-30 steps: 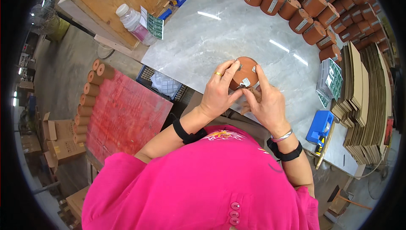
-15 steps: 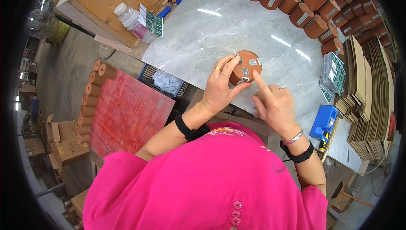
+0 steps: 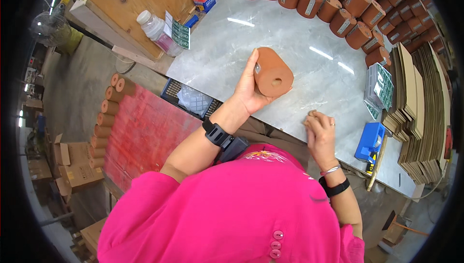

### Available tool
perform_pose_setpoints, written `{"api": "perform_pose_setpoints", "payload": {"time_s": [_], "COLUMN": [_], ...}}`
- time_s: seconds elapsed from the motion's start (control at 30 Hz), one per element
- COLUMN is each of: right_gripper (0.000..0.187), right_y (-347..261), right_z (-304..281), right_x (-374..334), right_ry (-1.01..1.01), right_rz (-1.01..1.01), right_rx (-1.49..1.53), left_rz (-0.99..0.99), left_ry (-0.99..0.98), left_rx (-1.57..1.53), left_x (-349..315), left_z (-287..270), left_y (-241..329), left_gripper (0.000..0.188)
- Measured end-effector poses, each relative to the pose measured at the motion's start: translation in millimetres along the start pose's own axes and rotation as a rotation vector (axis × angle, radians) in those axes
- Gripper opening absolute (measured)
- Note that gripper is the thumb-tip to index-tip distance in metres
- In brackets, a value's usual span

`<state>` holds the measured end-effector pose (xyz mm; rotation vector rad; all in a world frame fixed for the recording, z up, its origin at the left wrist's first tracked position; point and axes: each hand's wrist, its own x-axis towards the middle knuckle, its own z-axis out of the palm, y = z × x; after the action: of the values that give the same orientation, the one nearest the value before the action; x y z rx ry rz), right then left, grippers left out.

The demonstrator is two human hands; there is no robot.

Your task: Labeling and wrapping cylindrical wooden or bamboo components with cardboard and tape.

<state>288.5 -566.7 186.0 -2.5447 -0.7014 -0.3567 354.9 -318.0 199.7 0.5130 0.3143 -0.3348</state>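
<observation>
My left hand (image 3: 247, 91) is wrapped round a brown cylinder (image 3: 273, 65), thumb on its left side, and holds it tilted above the grey marbled table (image 3: 212, 55). The end turned toward me has a round hole in its middle; a bit of a silvery label shows by the thumb. To the right, over the table's near edge, my right hand (image 3: 320, 132) is apart from the cylinder with its fingers curled together. Whatever its fingertips may pinch is too small to make out.
Many labelled brown cylinders (image 3: 309, 4) are stacked along the far right. Flat cardboard sheets (image 3: 420, 118), a blue tape dispenser (image 3: 369, 139) and a plastic box with green labels (image 3: 379, 86) are at right. At left are a plastic jar (image 3: 157, 31) and a red board (image 3: 145, 132) edged with plain cylinders.
The cylinder has been turned: its end with metallic stickers is now out of sight and the holed end shows. My right hand has drawn away from it, down and right, its pointing finger now curled.
</observation>
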Motion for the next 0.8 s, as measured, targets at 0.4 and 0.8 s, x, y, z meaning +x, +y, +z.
{"api": "perform_pose_setpoints", "payload": {"time_s": [0.4,0.8], "right_gripper": [0.03,0.035], "right_y": [-93,-49], "right_z": [14,-20], "right_x": [123,53], "right_ry": [0.298,-0.007], "right_rz": [-0.419,-0.098], "right_rx": [0.311,0.479], "left_rz": [-0.154,-0.076], "left_ry": [-0.33,-0.071], "left_rx": [-0.507,-0.14], "left_x": [2,-23], "left_z": [-3,14], "left_y": [3,33], "left_gripper": [0.065,0.073]}}
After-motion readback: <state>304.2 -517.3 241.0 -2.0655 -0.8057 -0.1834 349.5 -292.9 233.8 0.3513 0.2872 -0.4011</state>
